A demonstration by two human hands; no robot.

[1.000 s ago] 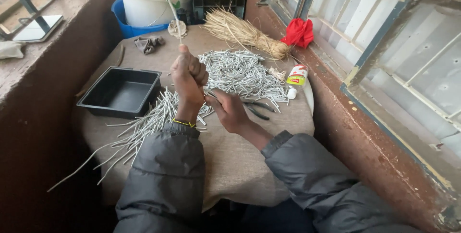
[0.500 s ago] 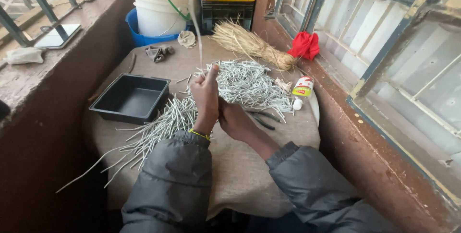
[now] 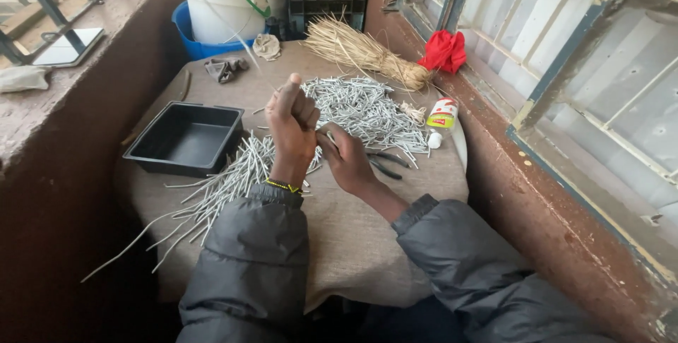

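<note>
- The left hand point(image 3: 292, 125) is closing into a fist, thumb up, and seems to be pinching a thin pale strand point(image 3: 248, 55) that is running up and away toward the buckets; holding it raised is keeping it taut.
- The right hand point(image 3: 347, 160) is curling its fingers just beside the left, gripping the near end of one grey stick so both hands are meeting on it.
- Long grey sticks point(image 3: 212, 194) are fanning out under the left wrist, within easy reach on the cloth-covered table point(image 3: 353, 244).
- A black tray point(image 3: 185, 138) is sitting left of them, open side up.
- Dark pliers point(image 3: 385, 163) are lying by the right hand.
- A heap of short sticks point(image 3: 367, 106) is lying beyond, a glue bottle point(image 3: 441, 118) at its right.
- A straw bundle point(image 3: 364, 50) and red cloth point(image 3: 443, 51) are resting farthest off.
</note>
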